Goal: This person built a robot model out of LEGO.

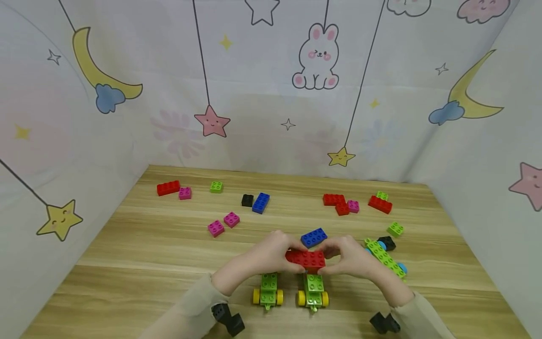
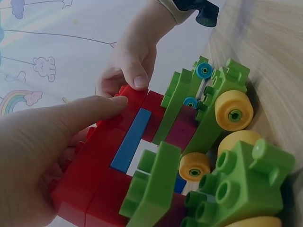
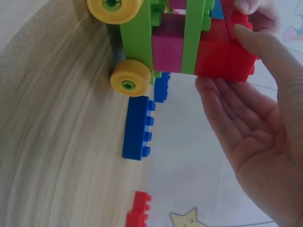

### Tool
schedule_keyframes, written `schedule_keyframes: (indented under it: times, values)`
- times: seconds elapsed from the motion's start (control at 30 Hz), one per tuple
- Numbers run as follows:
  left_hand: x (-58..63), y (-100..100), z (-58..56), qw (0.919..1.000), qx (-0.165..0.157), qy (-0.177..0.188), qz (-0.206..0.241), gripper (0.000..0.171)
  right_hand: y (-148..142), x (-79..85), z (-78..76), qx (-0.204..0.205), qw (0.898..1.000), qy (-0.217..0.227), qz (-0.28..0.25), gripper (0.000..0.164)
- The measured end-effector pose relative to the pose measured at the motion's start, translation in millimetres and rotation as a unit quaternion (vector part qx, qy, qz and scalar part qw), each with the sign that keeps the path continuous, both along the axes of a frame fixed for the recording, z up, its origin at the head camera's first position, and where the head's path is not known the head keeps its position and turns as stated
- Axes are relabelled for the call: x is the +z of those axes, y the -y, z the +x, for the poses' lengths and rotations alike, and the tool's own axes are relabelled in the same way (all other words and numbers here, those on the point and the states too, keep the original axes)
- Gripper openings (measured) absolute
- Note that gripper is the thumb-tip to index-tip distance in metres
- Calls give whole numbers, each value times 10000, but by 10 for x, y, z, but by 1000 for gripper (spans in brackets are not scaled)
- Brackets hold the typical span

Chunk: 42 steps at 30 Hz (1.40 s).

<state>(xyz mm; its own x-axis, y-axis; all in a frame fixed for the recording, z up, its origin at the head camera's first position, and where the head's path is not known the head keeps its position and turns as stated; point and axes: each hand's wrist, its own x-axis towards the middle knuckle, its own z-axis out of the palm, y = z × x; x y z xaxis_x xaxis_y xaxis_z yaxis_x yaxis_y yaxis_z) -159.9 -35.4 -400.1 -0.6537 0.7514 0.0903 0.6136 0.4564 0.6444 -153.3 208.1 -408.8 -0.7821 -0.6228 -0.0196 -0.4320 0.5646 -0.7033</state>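
My left hand (image 1: 273,256) grips the left end of a long red brick (image 1: 311,259), its thumb on the near side. At the other end my right hand (image 1: 349,256) pinches the same brick between thumb and fingers. That brick tops a stack with more red bricks (image 2: 111,196), a blue brick (image 2: 131,142), green plates (image 2: 158,184) and magenta bricks (image 3: 168,49). Below stand two green wheeled bases with yellow wheels, the left base (image 1: 268,295) and the right base (image 1: 314,296), side by side. The hands partly cover the stack in the head view.
Just beyond the hands lies a blue brick (image 1: 314,238). To the right, a green base with blue wheels (image 1: 384,258) rests beside a black brick (image 1: 387,243). Magenta bricks (image 1: 216,228), a red brick (image 1: 168,188) and several others lie scattered toward the cloth backdrop (image 1: 262,146).
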Motion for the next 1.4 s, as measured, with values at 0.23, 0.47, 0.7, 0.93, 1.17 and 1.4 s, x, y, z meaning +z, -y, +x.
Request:
schedule_keyframes:
  times: [0.23,0.47,0.7,0.93,1.17,1.4]
  values:
    - [-20,48,-17,9998,12,11,184,44,-14,-10,-15,139,9999,-3,-30,40]
    - [59,176,-55,9990,246,-198,328,35,59,-12,-15,199,9995,-187,-187,40]
    - [109,385,-192,9936,565,-827,530,27,131,-17,-9,166,9989,-349,-258,34]
    - [79,675,-408,9850,1310,-1022,459,29,142,-17,8,42,9992,-179,-354,34]
    - [-6,945,-672,9730,1953,-1111,536,37,163,17,4,14,9997,9,-245,37]
    - [-49,1056,-885,9694,2238,-962,321,46,151,37,-23,67,9998,90,-149,36]
